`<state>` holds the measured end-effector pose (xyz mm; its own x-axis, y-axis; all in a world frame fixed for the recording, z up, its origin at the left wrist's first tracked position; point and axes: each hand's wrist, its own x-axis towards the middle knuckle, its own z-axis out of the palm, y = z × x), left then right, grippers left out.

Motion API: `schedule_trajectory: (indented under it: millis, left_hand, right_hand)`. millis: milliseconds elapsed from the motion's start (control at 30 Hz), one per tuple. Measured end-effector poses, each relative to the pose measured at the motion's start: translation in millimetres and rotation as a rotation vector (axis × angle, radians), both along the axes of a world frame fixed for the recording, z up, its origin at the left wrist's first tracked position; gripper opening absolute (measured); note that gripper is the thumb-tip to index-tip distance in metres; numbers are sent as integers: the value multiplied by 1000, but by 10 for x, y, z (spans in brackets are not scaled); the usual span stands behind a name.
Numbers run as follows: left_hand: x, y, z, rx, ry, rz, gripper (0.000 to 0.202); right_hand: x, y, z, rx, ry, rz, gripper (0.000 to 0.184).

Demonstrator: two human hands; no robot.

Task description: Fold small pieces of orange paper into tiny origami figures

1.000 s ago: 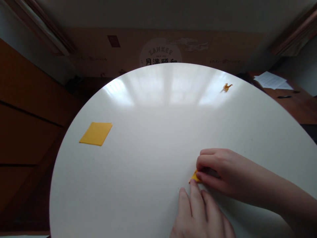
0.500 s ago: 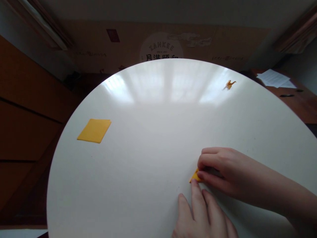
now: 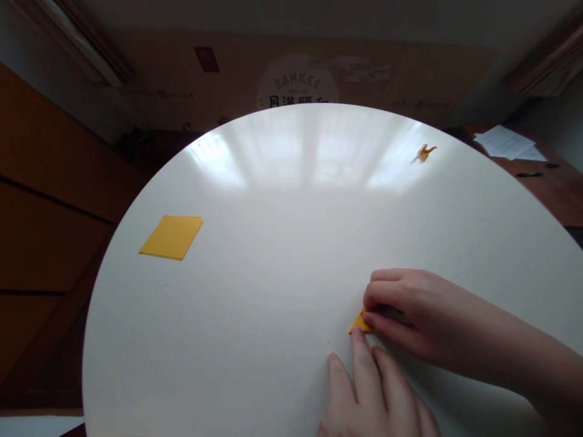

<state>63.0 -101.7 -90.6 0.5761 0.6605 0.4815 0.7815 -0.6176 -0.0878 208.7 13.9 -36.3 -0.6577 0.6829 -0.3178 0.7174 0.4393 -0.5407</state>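
A small folded piece of orange paper (image 3: 359,323) lies on the round white table (image 3: 273,243) near its front right. My right hand (image 3: 405,309) curls over it, thumb and fingers pinched on the paper, hiding most of it. My left hand (image 3: 373,394) comes up from the bottom edge, fingers stretched flat, with one fingertip pressing the paper's near corner.
A stack of square orange sheets (image 3: 172,237) lies at the table's left. A tiny folded orange figure (image 3: 424,153) stands at the far right. Beyond the table are white papers (image 3: 505,144) and a pen (image 3: 528,175) on a wooden surface, and a printed cardboard box (image 3: 300,79).
Both hands stay on the folded paper. Only the view has tilted slightly, so the table and sheets sit a little higher and further left in the picture.
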Motion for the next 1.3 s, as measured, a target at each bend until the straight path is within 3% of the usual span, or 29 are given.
schedule_trajectory:
  millis: [400,933,1300]
  left_hand:
    - [-24,-144,-106,-88,58,44,16]
    - [54,-124,-155,16,9,102,18]
    - [-24,-104,-37,-56,82,50,19]
  right_hand:
    - [9,-8,-11,10,-8,9,19]
    - [20,6,-11,36,19,39,17]
    - [-8,0,3,17,-17,27,20]
